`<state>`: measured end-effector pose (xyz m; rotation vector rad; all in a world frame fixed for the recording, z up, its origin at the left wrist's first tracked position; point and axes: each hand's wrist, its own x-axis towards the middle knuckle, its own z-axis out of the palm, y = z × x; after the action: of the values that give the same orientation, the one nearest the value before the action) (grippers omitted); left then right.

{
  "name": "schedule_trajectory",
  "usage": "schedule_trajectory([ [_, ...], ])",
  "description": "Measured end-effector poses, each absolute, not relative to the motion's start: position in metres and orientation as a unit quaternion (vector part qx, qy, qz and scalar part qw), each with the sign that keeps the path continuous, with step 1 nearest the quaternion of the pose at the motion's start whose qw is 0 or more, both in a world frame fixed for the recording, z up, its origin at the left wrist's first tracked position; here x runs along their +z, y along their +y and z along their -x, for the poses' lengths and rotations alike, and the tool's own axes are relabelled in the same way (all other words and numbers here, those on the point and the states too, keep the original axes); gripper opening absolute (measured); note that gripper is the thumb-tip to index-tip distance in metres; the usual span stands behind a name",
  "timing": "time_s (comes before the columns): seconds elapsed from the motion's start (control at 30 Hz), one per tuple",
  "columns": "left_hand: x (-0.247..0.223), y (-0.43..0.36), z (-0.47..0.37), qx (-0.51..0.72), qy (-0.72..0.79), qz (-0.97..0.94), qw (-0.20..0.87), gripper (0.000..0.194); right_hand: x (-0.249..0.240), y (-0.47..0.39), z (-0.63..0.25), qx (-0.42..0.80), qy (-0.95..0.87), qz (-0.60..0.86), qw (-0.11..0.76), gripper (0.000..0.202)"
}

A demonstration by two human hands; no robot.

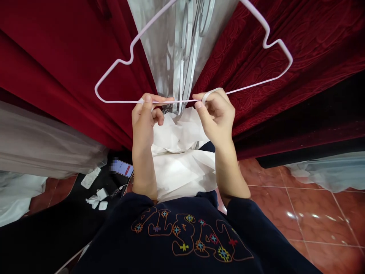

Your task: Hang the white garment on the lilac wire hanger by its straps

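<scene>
A pale pink clothes hanger [180,101] is held up in front of me, its lower bar running across between my hands and its top cut off by the frame's edge. My left hand [145,120] pinches that bar between thumb and fingers, with a bit of white showing at the fingertips. On the other side, my right hand [219,116] is closed on the same bar. A narrow white strip [209,92] curves over its index finger; where the strip ends is hidden. White fabric [185,171] lies crumpled across my lap, below both hands.
Dark red curtains [71,57] hang at left and right, with a sheer whitish curtain and grey-white metalwork [186,49] between them. On a black surface at left lie a phone [124,168], a white charger [102,194] and small white items. Reddish floor tiles [308,209] show at right.
</scene>
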<state>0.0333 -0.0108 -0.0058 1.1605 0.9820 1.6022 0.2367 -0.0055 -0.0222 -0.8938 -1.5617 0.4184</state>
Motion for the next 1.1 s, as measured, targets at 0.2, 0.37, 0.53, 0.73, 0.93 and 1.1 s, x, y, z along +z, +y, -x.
schedule_trajectory([
  [0.2,-0.007,-0.026,0.009,0.523,0.378,-0.569,0.509,0.030,-0.028,0.008,-0.255,0.133,-0.650,0.411,0.625,0.032],
  [0.37,-0.009,-0.038,0.049,0.537,0.460,-0.591,0.388,0.033,-0.024,0.008,-0.269,0.111,-0.655,0.432,0.610,0.034],
  [0.53,-0.017,-0.034,0.061,0.640,0.451,-0.588,0.203,0.023,-0.024,0.008,-0.270,0.116,-0.649,0.439,0.611,0.036],
  [0.73,-0.006,-0.029,0.052,0.669,0.377,-0.595,0.237,0.024,-0.029,0.012,-0.268,0.121,-0.659,0.408,0.619,0.033],
  [0.93,0.030,-0.010,0.038,0.648,0.341,-0.643,0.224,0.013,-0.035,0.014,-0.262,0.155,-0.660,0.386,0.625,0.032],
  [1.1,0.055,0.015,0.042,0.593,0.331,-0.699,0.223,0.007,-0.038,0.011,-0.258,0.147,-0.654,0.386,0.634,0.031],
])
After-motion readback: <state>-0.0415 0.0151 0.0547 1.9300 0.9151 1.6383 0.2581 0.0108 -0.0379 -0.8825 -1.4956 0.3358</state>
